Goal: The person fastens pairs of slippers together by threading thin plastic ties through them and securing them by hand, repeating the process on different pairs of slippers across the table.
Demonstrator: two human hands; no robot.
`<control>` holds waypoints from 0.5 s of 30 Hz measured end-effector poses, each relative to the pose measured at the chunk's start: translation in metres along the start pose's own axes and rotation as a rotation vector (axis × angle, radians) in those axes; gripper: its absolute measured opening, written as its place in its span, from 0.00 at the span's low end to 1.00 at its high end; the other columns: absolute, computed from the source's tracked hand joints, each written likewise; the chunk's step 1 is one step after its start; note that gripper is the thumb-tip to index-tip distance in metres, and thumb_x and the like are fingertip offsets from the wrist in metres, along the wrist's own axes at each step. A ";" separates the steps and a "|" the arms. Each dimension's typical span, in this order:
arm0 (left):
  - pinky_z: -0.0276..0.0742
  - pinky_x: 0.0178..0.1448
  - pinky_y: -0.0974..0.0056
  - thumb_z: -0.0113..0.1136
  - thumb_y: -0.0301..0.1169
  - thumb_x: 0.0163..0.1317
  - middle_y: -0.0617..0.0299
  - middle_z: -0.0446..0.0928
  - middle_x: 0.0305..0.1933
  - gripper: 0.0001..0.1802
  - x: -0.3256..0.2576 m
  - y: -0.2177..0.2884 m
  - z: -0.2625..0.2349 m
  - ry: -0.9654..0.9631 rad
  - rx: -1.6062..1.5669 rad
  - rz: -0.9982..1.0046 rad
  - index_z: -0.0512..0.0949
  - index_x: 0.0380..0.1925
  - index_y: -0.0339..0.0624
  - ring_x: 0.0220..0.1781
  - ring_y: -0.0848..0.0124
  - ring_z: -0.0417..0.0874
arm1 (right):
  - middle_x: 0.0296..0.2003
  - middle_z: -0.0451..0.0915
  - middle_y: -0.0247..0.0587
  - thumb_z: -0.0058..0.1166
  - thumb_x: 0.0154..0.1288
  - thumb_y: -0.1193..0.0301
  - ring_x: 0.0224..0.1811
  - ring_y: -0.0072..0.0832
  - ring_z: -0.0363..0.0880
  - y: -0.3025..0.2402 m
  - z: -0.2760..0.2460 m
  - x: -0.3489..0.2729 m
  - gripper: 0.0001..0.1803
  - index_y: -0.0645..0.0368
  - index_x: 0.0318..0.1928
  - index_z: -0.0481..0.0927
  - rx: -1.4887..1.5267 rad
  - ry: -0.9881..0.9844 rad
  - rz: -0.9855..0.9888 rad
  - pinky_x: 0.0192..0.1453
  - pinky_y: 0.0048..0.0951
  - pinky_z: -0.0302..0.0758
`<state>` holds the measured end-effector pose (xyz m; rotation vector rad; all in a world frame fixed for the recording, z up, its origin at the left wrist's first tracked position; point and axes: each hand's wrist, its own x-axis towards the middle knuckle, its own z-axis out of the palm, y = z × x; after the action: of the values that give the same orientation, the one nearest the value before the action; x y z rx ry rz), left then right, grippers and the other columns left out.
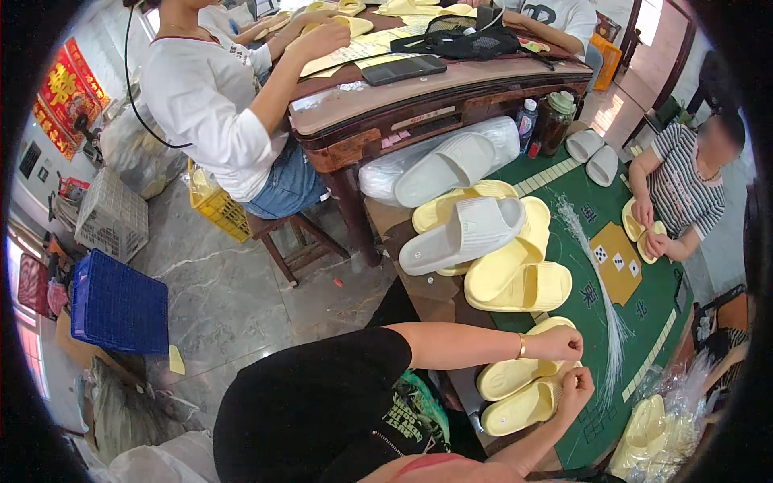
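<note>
While I follow this from afar, the pair of yellow slippers (pixel 515 410) lies side by side on the green bench (pixel 596 447), heels toward me, with my left hand (pixel 555 344) and right hand (pixel 576 388) close together at the toe end. The fingers of both are bent, the tips near one another; whether they pinch a thin strand, an edge or nothing, I cannot tell.

I judge this to be fine fingertip work. To do it well, I would keep the pair aligned, work with the tips alone and pull lightly, since the material looks soft enough to crease. The clear strands (pixel 616 354) lie just beyond my knuckles, so I would avoid dragging them.

Much escapes me. My hands and left forearm cover the toe end, so I cannot see where skin meets slipper. The yellow patch (pixel 551 324) above that forearm may be another slipper or part of this one. Single strands are too fine to trace. Glare on the bag (pixel 680 419) blurs its contents, and the dark rim cuts off whoever is beside it.
</note>
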<state>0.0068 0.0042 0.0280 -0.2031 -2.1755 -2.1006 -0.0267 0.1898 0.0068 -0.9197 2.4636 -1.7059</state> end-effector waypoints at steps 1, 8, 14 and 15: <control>0.74 0.33 0.68 0.60 0.31 0.51 0.60 0.79 0.26 0.08 -0.001 0.001 -0.001 0.035 -0.067 -0.033 0.77 0.26 0.37 0.28 0.73 0.78 | 0.19 0.66 0.26 0.49 0.60 0.76 0.21 0.11 0.59 0.001 -0.001 -0.001 0.09 0.61 0.23 0.67 0.009 -0.010 0.007 0.24 0.16 0.55; 0.74 0.33 0.67 0.61 0.32 0.50 0.61 0.78 0.25 0.09 -0.003 -0.004 0.002 -0.052 0.085 0.053 0.78 0.26 0.37 0.28 0.73 0.78 | 0.21 0.67 0.30 0.49 0.53 0.82 0.26 0.17 0.63 -0.016 0.001 -0.002 0.05 0.64 0.24 0.68 0.079 0.004 0.243 0.32 0.21 0.62; 0.72 0.32 0.68 0.61 0.33 0.50 0.61 0.77 0.24 0.10 0.000 -0.004 0.000 0.023 -0.101 -0.059 0.78 0.25 0.37 0.27 0.74 0.77 | 0.19 0.66 0.26 0.49 0.57 0.78 0.20 0.12 0.61 -0.011 0.002 0.000 0.07 0.60 0.23 0.68 0.045 -0.020 -0.003 0.23 0.16 0.58; 0.72 0.32 0.68 0.61 0.33 0.50 0.61 0.77 0.24 0.10 0.000 -0.004 0.000 0.018 -0.080 -0.031 0.78 0.25 0.37 0.27 0.74 0.77 | 0.19 0.66 0.26 0.49 0.57 0.78 0.20 0.12 0.61 -0.009 0.002 -0.001 0.07 0.60 0.23 0.68 0.046 -0.023 -0.002 0.23 0.16 0.58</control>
<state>0.0062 0.0042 0.0237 -0.1571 -2.1003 -2.1992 -0.0211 0.1866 0.0130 -0.9323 2.3996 -1.7345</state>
